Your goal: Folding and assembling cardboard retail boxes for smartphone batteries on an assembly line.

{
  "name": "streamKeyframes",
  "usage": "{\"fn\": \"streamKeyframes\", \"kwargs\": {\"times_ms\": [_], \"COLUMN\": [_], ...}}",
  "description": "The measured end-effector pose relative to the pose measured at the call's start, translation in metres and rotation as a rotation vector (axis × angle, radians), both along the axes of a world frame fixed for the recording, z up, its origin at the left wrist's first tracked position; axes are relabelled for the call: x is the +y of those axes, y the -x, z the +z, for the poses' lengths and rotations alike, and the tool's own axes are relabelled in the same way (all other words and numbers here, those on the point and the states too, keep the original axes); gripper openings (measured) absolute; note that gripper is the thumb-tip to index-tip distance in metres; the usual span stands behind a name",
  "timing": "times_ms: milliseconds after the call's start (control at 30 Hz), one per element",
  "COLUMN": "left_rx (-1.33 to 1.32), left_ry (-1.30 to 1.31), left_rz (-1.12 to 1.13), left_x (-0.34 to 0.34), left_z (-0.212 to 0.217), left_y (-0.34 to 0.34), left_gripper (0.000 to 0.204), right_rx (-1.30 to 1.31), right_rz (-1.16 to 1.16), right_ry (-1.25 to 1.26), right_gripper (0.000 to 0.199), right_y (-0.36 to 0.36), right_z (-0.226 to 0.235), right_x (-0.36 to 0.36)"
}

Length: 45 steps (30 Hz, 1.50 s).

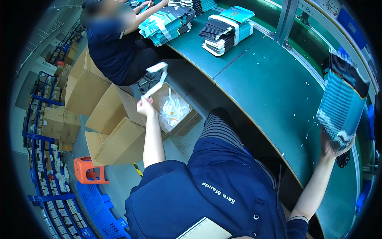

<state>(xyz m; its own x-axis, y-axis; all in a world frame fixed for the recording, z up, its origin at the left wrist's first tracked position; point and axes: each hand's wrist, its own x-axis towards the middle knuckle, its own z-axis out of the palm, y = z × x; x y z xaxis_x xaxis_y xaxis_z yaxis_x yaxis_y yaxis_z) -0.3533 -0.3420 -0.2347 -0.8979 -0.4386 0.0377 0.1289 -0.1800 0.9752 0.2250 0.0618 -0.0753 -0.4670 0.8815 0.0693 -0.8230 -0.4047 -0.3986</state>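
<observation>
My left hand [145,106] is stretched out to the left and pinches a white paper band [157,78] above an open cardboard box [187,121] that holds several discarded white bands. My right hand [333,146] is raised at the right and grips from below a thick stack of flat blue and black packages [343,99], tilted on edge over the green table [270,91].
Another person [115,44] sits at the far left of the table beside banded stacks of packages [227,30]. More packages [167,22] lie before them. Open cardboard boxes [111,119], an orange stool [89,170] and blue crates [99,211] stand on the floor at left.
</observation>
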Motion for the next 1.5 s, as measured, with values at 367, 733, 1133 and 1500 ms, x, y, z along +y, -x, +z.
{"fn": "streamKeyframes", "kwargs": {"times_ms": [367,733,1133,1500], "left_rx": [-0.521,-0.477,2.236,2.136], "left_ry": [0.623,1.155,0.946,0.903], "left_rz": [0.018,-0.25,-0.905,-1.584], "left_x": [-0.063,0.01,0.265,0.281], "left_z": [-0.097,-0.084,0.267,0.276], "left_y": [0.006,0.016,-0.239,-0.296], "left_gripper": [0.018,0.041,0.067,0.106], "right_rx": [-0.052,-0.128,-0.21,-0.369], "right_rz": [0.069,0.189,0.408,0.611], "right_ry": [-0.026,0.001,-0.038,0.173], "right_gripper": [0.054,0.042,0.06,0.047], "right_y": [0.018,0.014,0.04,0.055], "right_z": [0.019,0.024,0.02,0.052], "right_x": [-0.009,-0.005,-0.026,-0.032]}}
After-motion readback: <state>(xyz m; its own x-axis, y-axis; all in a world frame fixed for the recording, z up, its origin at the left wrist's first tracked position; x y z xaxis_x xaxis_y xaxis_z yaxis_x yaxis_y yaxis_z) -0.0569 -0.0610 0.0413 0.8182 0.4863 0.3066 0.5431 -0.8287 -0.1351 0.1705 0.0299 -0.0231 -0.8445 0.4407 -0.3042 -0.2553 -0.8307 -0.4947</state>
